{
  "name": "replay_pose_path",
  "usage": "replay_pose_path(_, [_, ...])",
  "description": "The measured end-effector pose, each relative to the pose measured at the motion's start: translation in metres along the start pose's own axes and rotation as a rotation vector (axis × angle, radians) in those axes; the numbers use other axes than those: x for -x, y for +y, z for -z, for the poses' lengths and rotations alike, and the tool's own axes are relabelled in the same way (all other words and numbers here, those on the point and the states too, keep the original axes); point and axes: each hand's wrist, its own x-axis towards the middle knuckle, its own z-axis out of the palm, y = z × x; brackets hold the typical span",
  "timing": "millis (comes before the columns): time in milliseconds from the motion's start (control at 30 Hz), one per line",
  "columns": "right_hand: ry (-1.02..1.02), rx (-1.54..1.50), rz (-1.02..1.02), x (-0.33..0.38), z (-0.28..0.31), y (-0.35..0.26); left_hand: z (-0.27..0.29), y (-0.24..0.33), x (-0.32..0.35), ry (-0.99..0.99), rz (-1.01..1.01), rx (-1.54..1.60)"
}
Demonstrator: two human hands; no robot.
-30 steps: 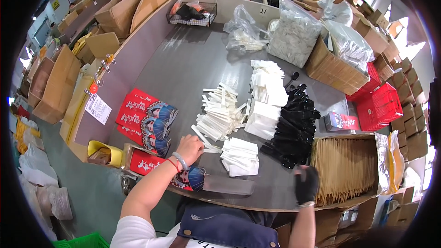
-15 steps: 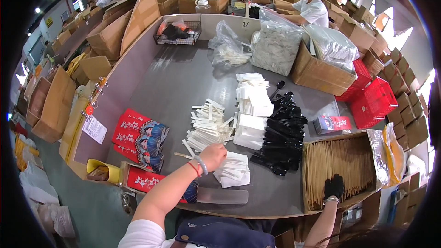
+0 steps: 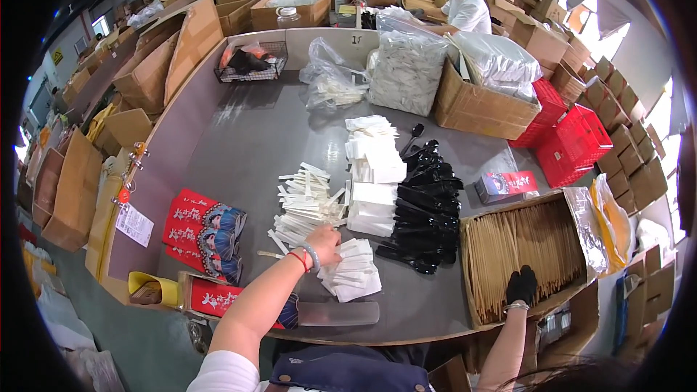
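My bare left hand, with a beaded bracelet and a red cord at the wrist, has its fingers curled between a loose heap of narrow white paper packets and the nearest pile of folded white napkins. What its fingertips hold, if anything, is hidden. My right hand, in a black glove, lies with fingers extended on thin wooden sticks like chopsticks, packed in a cardboard box. Between the hands are more white napkins and a stack of black plastic spoons.
Red printed sleeves lie at the left; another sits in a holder at the front edge. Behind stand a wire basket, clear bags, a cardboard carton and red baskets. A person works beyond the partition.
The view has turned slightly, so the table's contents appear further left. Both hands stay at nearly the same places: the left by the napkins and packets, the right on the sticks.
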Motion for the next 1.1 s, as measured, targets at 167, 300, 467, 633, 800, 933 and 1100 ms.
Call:
replay_pose_path(167, [0.328,-0.445,-0.020,0.014,0.008,-0.020,0.003,-0.002,0.000,0.010,0.002,0.098])
replay_pose_path(300, [-0.058,-0.469,0.349,0.068,0.017,-0.129,-0.013,-0.020,0.004,0.090,-0.011,0.147])
replay_pose_path(467, [-0.224,-0.628,0.654,0.102,0.012,-0.206,0.006,0.008,0.017,0.144,0.051,0.256])
replay_pose_path(633, [-0.247,-0.392,0.704,0.093,-0.021,-0.211,0.008,0.014,0.076,0.068,0.045,0.832])
replay_pose_path(800, [-0.251,-0.480,0.701,0.095,-0.006,-0.213,-0.032,0.018,0.139,0.170,-0.240,0.358])
replay_pose_path(933, [-0.121,-0.432,0.769,0.101,0.018,-0.211,-0.028,0.046,0.179,0.287,-0.178,0.022])
replay_pose_path(1100, [-0.734,-0.510,1.073,0.156,0.034,-0.231,-0.037,0.058,0.212,0.207,-0.162,-0.196])
